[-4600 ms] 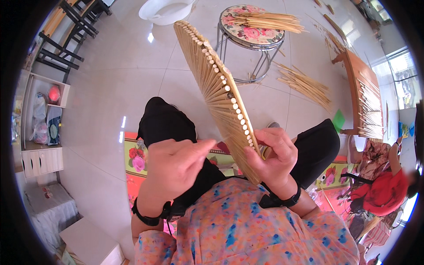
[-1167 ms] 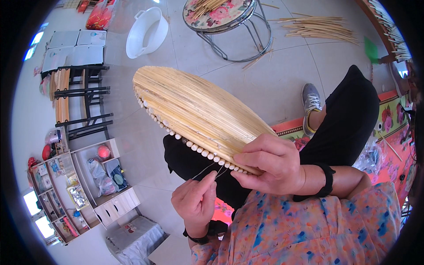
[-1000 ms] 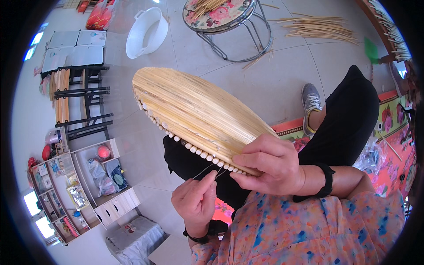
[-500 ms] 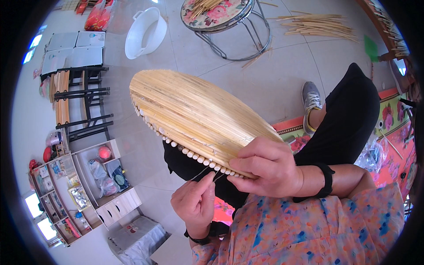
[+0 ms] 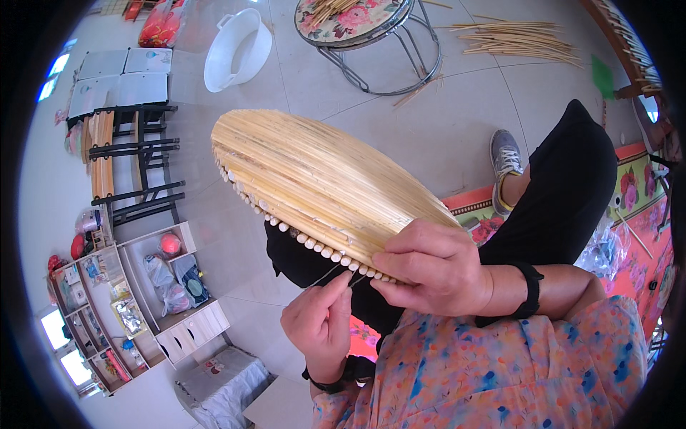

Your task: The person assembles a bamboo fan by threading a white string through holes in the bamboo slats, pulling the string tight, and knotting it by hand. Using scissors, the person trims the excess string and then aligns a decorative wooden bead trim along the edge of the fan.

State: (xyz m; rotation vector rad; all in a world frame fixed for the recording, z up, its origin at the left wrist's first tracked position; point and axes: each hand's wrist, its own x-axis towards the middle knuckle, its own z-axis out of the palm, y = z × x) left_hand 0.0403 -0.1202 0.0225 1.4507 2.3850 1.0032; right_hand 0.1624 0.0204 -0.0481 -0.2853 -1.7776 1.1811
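Observation:
An oval panel [image 5: 321,171] of pale yellow stalks laid side by side is held tilted over my lap. Along its lower edge the round cut stalk ends [image 5: 326,252] stick out in a row. My right hand [image 5: 432,270] grips the panel's near right end, thumb on the upper face and fingers curled about the edge. Just below the stalk ends, my left hand [image 5: 319,322] is pinched on a thin dark thread [image 5: 326,276]. The thread runs near the stalk ends; exactly how it passes between them is hidden by my fingers.
Beyond the panel stands a round flowered stool [image 5: 350,25] with stalks on top. Loose stalks [image 5: 522,41] lie on the tiled floor to its right. A white basin [image 5: 239,53], folded black-legged furniture [image 5: 139,154] and a shelf unit [image 5: 107,307] are on the left. A red floral mat [image 5: 629,272] lies at right.
My left hand has shifted very slightly right and up, still pinching the thread near the stalk ends. The panel and my right hand have hardly moved.

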